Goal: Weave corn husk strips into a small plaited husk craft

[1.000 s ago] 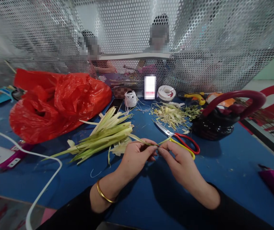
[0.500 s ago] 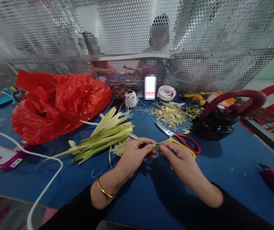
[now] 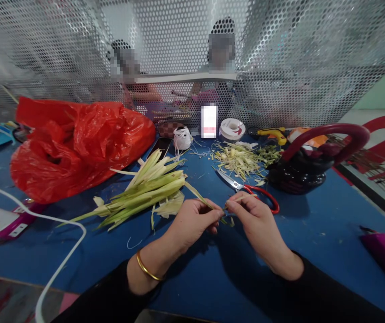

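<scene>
My left hand (image 3: 197, 217) pinches a narrow green husk strip (image 3: 199, 195), whose free end points up and left towards the leaf pile. Fingertip to fingertip with it, my right hand (image 3: 254, 224) is closed on the strip's other part, and a pale end (image 3: 244, 196) shows above its fingers. The exact join between the fingertips is too small to make out. Left of my hands lies a bundle of long green-yellow husk leaves (image 3: 145, 190). Scissors (image 3: 232, 180) with a red handle lie just beyond my right hand, partly hidden by it.
A red plastic bag (image 3: 84, 143) fills the left side. Behind stand white string (image 3: 182, 138), a spool (image 3: 232, 129) and a lit phone (image 3: 209, 121). Husk scraps (image 3: 237, 159) lie near a black pot-like thing (image 3: 300, 175) with a maroon handle. A white cable (image 3: 74, 251) crosses the left.
My right hand has turned and its fingers have shifted on the strip; a pale end now shows above them. The yellow loop beside that hand is no longer visible. The view has shifted slightly.
</scene>
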The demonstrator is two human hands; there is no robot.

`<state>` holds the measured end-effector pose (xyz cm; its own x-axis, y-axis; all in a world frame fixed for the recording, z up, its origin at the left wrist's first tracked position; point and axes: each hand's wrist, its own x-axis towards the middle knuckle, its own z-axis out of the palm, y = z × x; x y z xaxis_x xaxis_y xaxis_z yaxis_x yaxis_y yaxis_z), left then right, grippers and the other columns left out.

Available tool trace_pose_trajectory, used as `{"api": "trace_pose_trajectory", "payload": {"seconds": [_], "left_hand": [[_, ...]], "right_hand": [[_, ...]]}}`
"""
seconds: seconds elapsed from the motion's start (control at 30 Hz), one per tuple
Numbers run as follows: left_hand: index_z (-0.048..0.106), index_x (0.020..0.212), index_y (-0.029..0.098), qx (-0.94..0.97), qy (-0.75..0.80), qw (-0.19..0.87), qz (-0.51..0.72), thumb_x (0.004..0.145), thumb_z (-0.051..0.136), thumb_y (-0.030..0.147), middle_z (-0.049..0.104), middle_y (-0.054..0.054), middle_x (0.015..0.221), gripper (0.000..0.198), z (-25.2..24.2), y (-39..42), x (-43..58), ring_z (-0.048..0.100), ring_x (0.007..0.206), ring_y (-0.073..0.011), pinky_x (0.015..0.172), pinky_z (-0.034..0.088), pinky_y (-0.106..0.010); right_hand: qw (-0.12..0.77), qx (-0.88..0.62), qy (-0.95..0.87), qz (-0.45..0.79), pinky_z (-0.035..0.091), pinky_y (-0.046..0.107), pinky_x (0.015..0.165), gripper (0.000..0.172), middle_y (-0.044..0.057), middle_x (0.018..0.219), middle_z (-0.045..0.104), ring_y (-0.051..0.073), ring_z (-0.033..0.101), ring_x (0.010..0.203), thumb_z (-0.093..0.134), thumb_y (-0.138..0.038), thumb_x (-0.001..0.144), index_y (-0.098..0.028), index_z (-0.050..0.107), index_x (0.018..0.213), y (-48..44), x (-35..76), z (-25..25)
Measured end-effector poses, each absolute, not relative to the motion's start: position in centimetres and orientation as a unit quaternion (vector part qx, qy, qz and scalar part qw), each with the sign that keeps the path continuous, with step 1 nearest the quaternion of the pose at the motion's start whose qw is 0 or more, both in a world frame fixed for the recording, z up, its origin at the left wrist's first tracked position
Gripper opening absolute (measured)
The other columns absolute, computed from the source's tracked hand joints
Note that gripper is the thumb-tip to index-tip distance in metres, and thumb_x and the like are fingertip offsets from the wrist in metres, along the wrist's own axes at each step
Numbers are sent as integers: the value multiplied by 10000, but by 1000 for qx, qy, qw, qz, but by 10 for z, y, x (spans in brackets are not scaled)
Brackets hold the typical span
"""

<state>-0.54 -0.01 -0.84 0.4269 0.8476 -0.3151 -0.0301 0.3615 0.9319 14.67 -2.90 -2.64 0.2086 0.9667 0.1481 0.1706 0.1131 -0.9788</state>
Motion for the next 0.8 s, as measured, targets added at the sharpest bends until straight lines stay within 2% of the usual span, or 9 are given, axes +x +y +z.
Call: {"api": "trace_pose_trajectory", "payload": {"seconds": [0.27,0.33,0.4,0.43,0.53,0.63,0.8], "left_hand": [[702,718,134,469,442,708,287,636,784,325,569,29,551,224,-11,1,-6,521,451,-75,484,460,-213],[721,762,136,474,456,699,280,661,757,314,582,21,565,208,-11,0,-6,515,449,-74,475,438,-208],[733,798,147,495,460,685,272,688,719,304,604,12,594,192,-11,-1,-6,512,453,-81,469,425,-212],[732,783,153,513,459,675,266,704,692,300,608,10,603,172,-11,-2,-5,509,455,-84,469,420,-215],[682,633,166,569,457,641,237,718,608,240,562,25,531,135,-13,-4,-5,484,443,-89,461,391,-211],[580,503,180,595,477,612,211,663,535,156,498,37,424,168,-15,-6,-4,464,411,-97,436,353,-207],[566,512,175,594,436,638,223,660,509,176,499,34,433,158,-12,-8,-3,464,401,-89,434,350,-195]], "right_hand": [[519,-575,-523,356,465,304,633,222,38,742,643,178,577,689,621,-335,830,-185,619,665,-24,151,-29],[520,-586,-552,285,489,351,738,156,71,904,677,215,615,828,615,-333,848,-189,674,862,-22,156,-25],[514,-582,-606,173,465,411,866,234,93,1080,664,249,603,1003,616,-314,865,-222,668,1075,-23,160,-21],[497,-568,-643,129,435,439,920,249,89,1107,664,258,592,1051,623,-303,869,-244,668,1107,-23,160,-20],[422,-504,-747,100,369,469,984,115,48,981,714,246,628,996,657,-272,868,-264,711,969,-27,158,-19],[408,-467,-774,132,369,443,975,62,21,889,720,204,653,876,653,-196,871,-243,686,895,-29,152,-21],[436,-485,-741,158,439,351,762,141,10,746,643,185,597,751,584,-149,882,-220,594,761,-32,148,-21]]}}
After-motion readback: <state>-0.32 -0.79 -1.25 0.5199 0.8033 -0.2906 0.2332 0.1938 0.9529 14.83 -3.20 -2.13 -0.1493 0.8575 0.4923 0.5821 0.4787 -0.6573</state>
